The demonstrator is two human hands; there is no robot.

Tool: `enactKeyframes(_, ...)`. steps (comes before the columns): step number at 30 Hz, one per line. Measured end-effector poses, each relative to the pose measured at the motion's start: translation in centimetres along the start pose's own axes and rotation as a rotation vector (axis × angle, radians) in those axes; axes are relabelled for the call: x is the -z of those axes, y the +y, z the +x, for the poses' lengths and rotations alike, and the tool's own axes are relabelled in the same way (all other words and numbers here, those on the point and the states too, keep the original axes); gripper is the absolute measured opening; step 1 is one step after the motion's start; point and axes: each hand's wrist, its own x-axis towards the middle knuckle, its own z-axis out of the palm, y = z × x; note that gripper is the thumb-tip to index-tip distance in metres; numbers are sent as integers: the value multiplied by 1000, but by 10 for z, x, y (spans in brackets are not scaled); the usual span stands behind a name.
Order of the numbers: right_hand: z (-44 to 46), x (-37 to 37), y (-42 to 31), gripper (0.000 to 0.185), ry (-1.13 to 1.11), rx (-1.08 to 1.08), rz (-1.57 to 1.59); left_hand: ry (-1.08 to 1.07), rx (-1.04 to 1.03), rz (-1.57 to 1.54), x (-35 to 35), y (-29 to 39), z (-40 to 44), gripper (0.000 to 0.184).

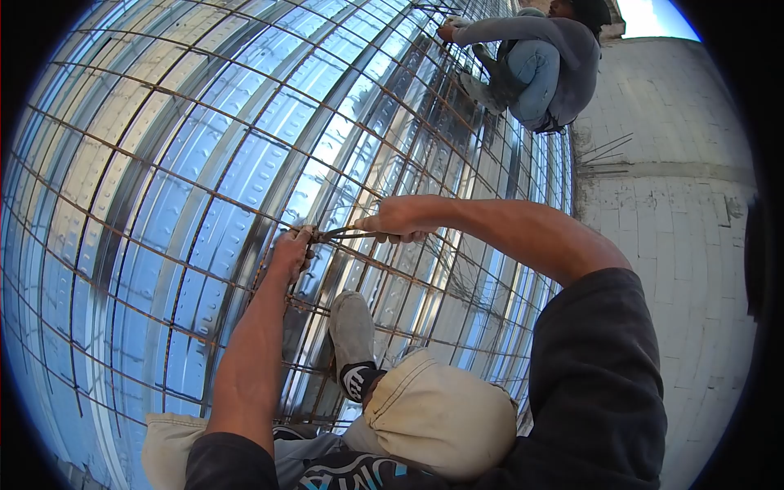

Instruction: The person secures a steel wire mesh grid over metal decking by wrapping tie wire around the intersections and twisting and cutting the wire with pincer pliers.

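My right hand (400,217) is closed around the handles of a pair of pincers (349,232). The pincers point left, and their jaws are at a crossing of the rusty rebar mesh (241,122). Right beside the jaws, my left hand (292,253) has its fingers curled together at the same crossing. Whatever those fingers pinch is too small and covered to make out. Under the mesh lies shiny ribbed metal decking (184,155).
A co-worker (543,65) squats on the mesh at the upper right, hands near the bars. A block wall (653,245) runs along the right side, with thin bars (606,151) jutting from it. My shoe (353,327) rests on the mesh just below my hands.
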Motion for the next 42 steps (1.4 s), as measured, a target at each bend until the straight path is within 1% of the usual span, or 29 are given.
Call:
enactKeyframes(1, 1, 1, 3, 67, -70, -101, 239, -2, 2, 1, 0, 1, 0, 37)
enactKeyframes(2, 2, 1, 5, 64, -85, -102, 293, -2, 8, 4, 0, 0, 0, 38)
enactKeyframes(5, -6, 7, -5, 62, 12, -147, -18, -4, 8, 16, 1, -1, 1, 39)
enactKeyframes(6, 3, 7, -8, 57, 34, -96, -206, -2, 6, 17, 1, -1, 1, 39)
enactKeyframes(9, 11, -7, -10, 55, 262, 205, -856, -2, -6, 11, 3, -2, 3, 40)
enactKeyframes(10, 7, -15, -9, 40, 296, 122, -719, -5, -12, 4, 2, -3, 4, 41)
enactKeyframes(12, -5, -17, -11, 35, 112, 46, -436, 3, -4, 20, 1, -3, 3, 41)
enactKeyframes(13, -10, -17, -12, 33, 22, 10, -295, 9, 0, 29, 1, -1, 1, 41)
enactKeyframes(14, -3, -19, -5, 35, 24, -24, -153, 18, 2, 34, 1, 1, 1, 41)
enactKeyframes(17, 25, -25, 26, 41, -123, -54, 274, 22, 7, 34, 0, -3, 4, 41)
enactKeyframes(20, 6, -15, 11, 35, 4, 6, -258, 10, -6, 14, 2, -4, 4, 40)
enactKeyframes(23, 17, -33, 30, 26, 1086, 470, -1100, 7, 0, -6, 0, -1, 0, 38)
enactKeyframes(24, 15, -29, 19, 27, 983, 380, -1103, 6, 1, -10, 0, -1, -2, 37)
enactKeyframes(27, 0, -20, -10, 25, 529, 120, -977, 39, -17, -45, -3, 3, -4, 31)
enactKeyframes(28, 0, -20, -13, 22, 502, 52, -928, 52, -21, -60, -6, 3, -4, 29)
enactKeyframes(31, 5, -16, -12, 25, 416, 78, -850, 65, -23, -67, -7, 4, -7, 28)
enactKeyframes(32, 3, -13, -6, 23, 412, 184, -782, 16, -3, -17, -3, 4, -7, 32)
enactKeyframes(35, 8, 1, -13, 22, 115, -1, -526, 29, 0, 3, -4, 4, -6, 34)
enactKeyframes(36, 8, 8, -9, 29, -48, -59, -279, 12, -12, -3, -5, 3, -4, 34)
enactKeyframes(37, 6, 5, -15, 32, -101, -167, -163, 4, -14, -6, -5, 1, -2, 35)
enactKeyframes(38, 19, 4, -8, 34, -225, -276, 15, 6, -12, -7, -1, -1, -1, 35)
enactKeyframes(39, 21, 6, -2, 34, -328, -264, 140, 17, -10, 0, -4, 5, -9, 36)
enactKeyframes(40, 28, 3, 8, 33, -313, -279, 164, 3, 0, -4, -1, 0, -3, 39)
enactKeyframes(41, 25, 4, 12, 34, -356, -244, 217, -4, 9, 11, 0, 2, -3, 41)
enactKeyframes(42, 24, 1, 17, 31, -265, -225, 197, 18, 28, 23, -2, 5, -5, 43)
